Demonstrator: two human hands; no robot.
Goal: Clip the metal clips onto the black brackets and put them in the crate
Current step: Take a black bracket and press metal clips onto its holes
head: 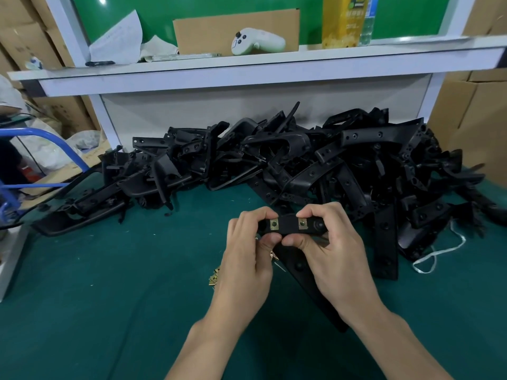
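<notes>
I hold one black bracket [288, 224] over the green table, its long arm running down beneath my right wrist. Two brass-coloured metal clips sit on its top bar, one clip [274, 224] at the left and a second clip [302, 223] at the right. My left hand [247, 259] pinches the bar's left end between thumb and fingers. My right hand [332, 250] pinches the bar by the right clip. Loose clips [213, 277] lie on the table, partly hidden behind my left hand. No crate is in view.
A big heap of black brackets [274, 160] stretches across the table behind my hands. A white shelf [247, 69] above carries a game controller [256, 41], cardboard and a yellow carton. A white cord [439, 253] lies at the right. Blue metal tubing [55, 144] stands at the left.
</notes>
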